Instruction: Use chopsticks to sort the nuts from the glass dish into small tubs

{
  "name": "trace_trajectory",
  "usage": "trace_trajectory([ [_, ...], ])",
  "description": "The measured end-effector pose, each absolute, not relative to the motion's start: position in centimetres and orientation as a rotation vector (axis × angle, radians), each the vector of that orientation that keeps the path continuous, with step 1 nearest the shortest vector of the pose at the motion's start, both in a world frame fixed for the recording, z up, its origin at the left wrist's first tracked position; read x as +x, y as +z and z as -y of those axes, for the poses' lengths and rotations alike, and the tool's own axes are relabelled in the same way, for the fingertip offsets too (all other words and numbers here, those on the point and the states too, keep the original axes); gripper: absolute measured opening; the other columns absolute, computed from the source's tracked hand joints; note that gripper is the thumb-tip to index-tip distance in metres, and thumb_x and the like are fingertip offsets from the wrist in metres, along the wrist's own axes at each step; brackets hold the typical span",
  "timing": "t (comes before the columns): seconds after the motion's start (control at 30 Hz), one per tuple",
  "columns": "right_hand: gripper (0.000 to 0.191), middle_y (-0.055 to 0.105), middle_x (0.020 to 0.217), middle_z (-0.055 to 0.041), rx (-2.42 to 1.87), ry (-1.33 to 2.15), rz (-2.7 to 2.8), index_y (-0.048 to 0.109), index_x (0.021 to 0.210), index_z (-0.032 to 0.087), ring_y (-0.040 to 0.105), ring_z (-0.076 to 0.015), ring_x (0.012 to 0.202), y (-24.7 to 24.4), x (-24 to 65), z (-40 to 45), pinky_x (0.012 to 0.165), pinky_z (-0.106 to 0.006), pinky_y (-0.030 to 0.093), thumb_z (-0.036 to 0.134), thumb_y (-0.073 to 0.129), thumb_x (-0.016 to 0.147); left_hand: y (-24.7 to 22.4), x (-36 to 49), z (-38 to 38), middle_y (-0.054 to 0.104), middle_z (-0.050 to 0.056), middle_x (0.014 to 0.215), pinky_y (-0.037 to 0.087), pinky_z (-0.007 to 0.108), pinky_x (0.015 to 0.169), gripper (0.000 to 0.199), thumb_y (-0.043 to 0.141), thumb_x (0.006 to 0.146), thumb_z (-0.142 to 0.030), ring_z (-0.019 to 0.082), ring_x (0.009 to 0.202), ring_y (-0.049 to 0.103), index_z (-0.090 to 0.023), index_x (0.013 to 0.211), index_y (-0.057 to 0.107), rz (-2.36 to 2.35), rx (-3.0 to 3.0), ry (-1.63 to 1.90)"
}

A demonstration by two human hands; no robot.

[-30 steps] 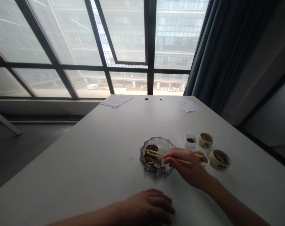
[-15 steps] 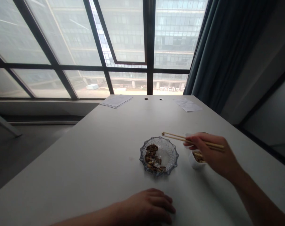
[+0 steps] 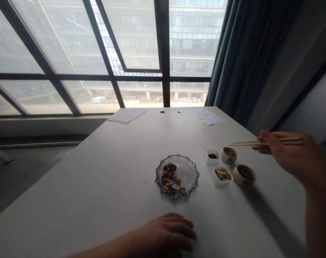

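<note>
My right hand (image 3: pixel 286 152) is closed round a pair of wooden chopsticks (image 3: pixel 249 143), raised above the table's right side. Their tips point left, with nothing visible between them, and hang over the far side of two small beige cups. The nearer cup (image 3: pixel 244 175) looks dark inside; the farther cup (image 3: pixel 228 155) holds brownish pieces. To their left stand a white plastic tub (image 3: pixel 217 181) of tan, peanut-like pieces and another tub (image 3: pixel 209 161) with dark reddish bits. My left hand (image 3: pixel 169 233) lies palm down on the table, fingers stretched and loosely bent, holding nothing, below a scalloped glass dish (image 3: pixel 191 172).
Brown, dry pieces (image 3: pixel 169 175) are heaped in the dish's left half. On the white table (image 3: pixel 98 186), papers (image 3: pixel 127 115) lie at the far left and a crumpled sheet (image 3: pixel 209 116) at the far right. Windows and a dark curtain (image 3: pixel 238 71) stand beyond.
My right hand and the chopsticks have moved right and up from beside the dish, uncovering the tubs and cups. The small lump at the chopstick tips no longer shows. The view has shifted slightly.
</note>
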State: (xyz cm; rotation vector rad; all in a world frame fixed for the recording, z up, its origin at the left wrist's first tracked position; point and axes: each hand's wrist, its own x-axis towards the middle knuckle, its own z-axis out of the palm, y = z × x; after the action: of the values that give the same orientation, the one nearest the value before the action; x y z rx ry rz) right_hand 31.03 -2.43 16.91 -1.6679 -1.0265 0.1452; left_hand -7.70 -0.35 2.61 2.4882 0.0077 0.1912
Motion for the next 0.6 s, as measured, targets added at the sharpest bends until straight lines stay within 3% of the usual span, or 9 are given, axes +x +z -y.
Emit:
trace_trajectory([
  [0.23,0.032,0.082,0.087,-0.0103,-1.55,0.191,1.021,0.078,0.087,0.027,0.081,-0.0356,0.081,18.4,27.8,2.9,0.08,-0.053,0.069,0.058,0.078,0.086,2.3,-7.7,0.3,0.068,0.007,0.141,0.044,0.036,0.122,0.026,0.06,0.101,-0.023,0.024,0.139,0.059,-0.022,0.126,0.064,-0.011,2.483,0.22],
  [0.37,0.04,0.082,0.084,-0.0117,-1.496,0.373,1.124,0.081,0.091,0.02,0.082,-0.0311,0.077,17.9,25.9,2.7,0.071,-0.042,0.07,0.059,0.081,0.084,2.4,-7.7,0.2,0.069,0.007,0.14,0.044,0.035,0.121,0.025,0.06,0.101,-0.024,0.024,0.138,0.059,-0.021,0.126,0.064,0.004,2.483,0.24],
  [0.6,0.043,0.082,0.087,-0.0088,-1.463,0.824,1.549,0.082,0.095,0.018,0.078,-0.0231,0.077,15.3,21.4,2.0,0.068,-0.032,0.062,0.059,0.066,0.097,2.3,-7.7,0.2,0.07,0.008,0.138,0.045,0.036,0.12,0.026,0.061,0.101,-0.024,0.024,0.137,0.06,-0.023,0.126,0.064,0.007,2.477,0.261],
])
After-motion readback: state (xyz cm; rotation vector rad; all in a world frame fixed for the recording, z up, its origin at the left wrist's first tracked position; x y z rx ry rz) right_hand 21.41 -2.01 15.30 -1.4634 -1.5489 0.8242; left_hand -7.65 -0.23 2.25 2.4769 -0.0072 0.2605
